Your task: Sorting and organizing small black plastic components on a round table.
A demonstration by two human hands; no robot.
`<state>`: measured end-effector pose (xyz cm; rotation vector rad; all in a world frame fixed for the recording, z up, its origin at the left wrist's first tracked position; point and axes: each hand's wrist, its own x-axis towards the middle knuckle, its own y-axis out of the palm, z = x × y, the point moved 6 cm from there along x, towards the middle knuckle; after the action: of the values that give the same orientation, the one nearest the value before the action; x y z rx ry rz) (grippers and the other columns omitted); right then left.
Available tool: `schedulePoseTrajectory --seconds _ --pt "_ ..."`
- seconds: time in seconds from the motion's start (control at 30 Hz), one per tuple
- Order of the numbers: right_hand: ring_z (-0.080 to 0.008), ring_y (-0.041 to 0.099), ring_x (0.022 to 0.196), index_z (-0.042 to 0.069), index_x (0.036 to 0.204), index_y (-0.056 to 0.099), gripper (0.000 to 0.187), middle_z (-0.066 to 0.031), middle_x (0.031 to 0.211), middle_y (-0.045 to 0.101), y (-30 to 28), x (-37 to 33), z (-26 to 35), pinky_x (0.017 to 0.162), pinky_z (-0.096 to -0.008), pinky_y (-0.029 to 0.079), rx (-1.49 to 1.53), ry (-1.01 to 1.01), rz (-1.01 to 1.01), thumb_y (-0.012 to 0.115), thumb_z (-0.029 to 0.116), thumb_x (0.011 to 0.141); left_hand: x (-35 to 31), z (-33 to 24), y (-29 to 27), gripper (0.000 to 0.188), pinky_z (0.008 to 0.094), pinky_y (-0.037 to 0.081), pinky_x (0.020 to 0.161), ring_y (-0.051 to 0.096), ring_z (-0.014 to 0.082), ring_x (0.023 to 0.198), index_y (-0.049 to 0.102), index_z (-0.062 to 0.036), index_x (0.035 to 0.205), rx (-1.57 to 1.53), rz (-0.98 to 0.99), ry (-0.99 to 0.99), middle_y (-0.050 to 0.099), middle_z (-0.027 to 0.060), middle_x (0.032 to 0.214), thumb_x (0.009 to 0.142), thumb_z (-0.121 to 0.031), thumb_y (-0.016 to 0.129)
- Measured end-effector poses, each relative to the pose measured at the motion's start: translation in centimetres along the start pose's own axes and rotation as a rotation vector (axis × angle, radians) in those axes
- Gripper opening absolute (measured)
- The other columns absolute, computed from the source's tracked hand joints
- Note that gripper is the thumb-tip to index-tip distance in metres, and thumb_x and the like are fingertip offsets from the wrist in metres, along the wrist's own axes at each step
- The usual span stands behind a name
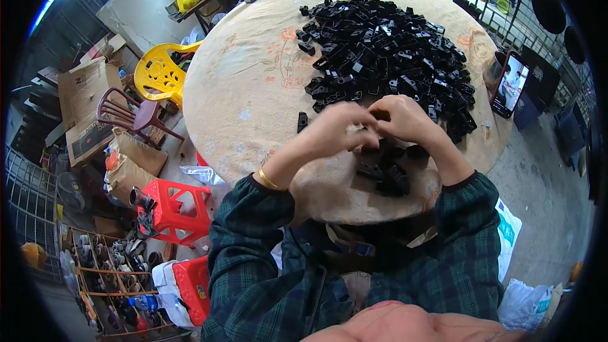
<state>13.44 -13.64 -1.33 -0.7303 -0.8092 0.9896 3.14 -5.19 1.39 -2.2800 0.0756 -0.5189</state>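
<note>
From my remote station I watched both hands at work over a round table, its cloth beige with a faint floral print. The left hand was half curled, its fingers reaching in to meet those of the right hand, which was bent over with fingertips down. The fingertips were close together and partly hid one another; I could not tell whether either hand pinched a part. A small pale patch showed by the left fingers, nature unclear.

Main material: a broad heap of black plastic parts, small and blocky, covering the far middle and right of the table. Its near edge lay just beyond the hands. I logged a smaller cluster of black parts on the near side, between the forearms, and a single black part to the left of the left hand.

The wearer had a gold-coloured bangle on the left wrist and dark green plaid sleeves pushed up the forearms. A smartphone with a lit screen stood tilted at the table's right edge.

Surroundings, left side: a yellow plastic chair near the table, a small maroon chair, a red plastic stool with dark items on it, and a shoe rack loaded with footwear.
</note>
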Motion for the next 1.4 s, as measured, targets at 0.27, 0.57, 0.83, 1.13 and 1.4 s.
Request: schedulePoseTrajectory --seconds 0.27,0.57,0.83,1.13,1.4 --pt "-0.024 0.062 0.077 -0.002 0.104 0.06 0.026 -0.0161 0.086 0.064 -1.0 0.3 0.8 0.069 -0.0309 0.049 0.216 -0.012 -0.171 0.062 0.012 0.082 -1.8 9.6 -5.5 0.023 0.0332 0.049 0.069 0.062 0.0235 0.078 0.066 0.0014 0.092 0.367 -0.425 -0.425 0.062 0.0148 0.088 0.076 -0.014 0.07" --pt "-0.0254 0.059 0.088 0.001 0.107 0.059 0.03 -0.0124 0.106 0.056 -2.6 -0.6 3.7 0.075 -0.0317 0.049 0.202 -0.329 -0.38 0.064 0.001 0.077 -0.6 6.6 -5.1 0.023 0.0266 0.05 0.061 0.063 0.0173 0.065 0.063 0.0036 0.094 0.042 -0.585 -0.442 0.067 0.014 0.083 0.079 -0.014 0.068" --pt "-0.029 0.058 0.092 0.001 0.105 0.06 0.034 -0.0113 0.101 0.06 -3.0 -1.0 5.1 0.074 -0.035 0.051 -0.142 -0.41 -0.445 0.065 0.001 0.071 0.0 5.7 -0.7 0.028 0.0242 0.054 0.072 0.064 0.0146 0.082 0.059 0.0041 0.109 -1.156 -0.309 -0.527 0.065 0.0104 0.096 0.09 -0.017 0.058" --pt "-0.0294 0.06 0.081 0.001 0.099 0.06 0.023 -0.0124 0.093 0.061 -2.4 -0.7 5.2 0.07 -0.0349 0.05 -0.029 -0.385 -0.529 0.063 0.003 0.076 -0.1 4.6 0.1 0.029 0.0306 0.05 0.089 0.06 0.017 0.099 0.054 0.0034 0.116 -1.149 -0.15 -0.443 0.059 0.0115 0.11 0.09 -0.01 0.056" --pt "-0.0279 0.062 0.075 -0.001 0.098 0.059 0.019 -0.0145 0.089 0.062 -2.9 -0.7 3.5 0.065 -0.0303 0.05 0.361 -0.209 -0.542 0.062 0.001 0.079 0.2 4.1 -0.7 0.029 0.0262 0.052 0.081 0.062 0.0141 0.091 0.055 0.0039 0.112 -0.631 -0.357 -0.324 0.064 0.0094 0.1 0.083 0.006 0.057"
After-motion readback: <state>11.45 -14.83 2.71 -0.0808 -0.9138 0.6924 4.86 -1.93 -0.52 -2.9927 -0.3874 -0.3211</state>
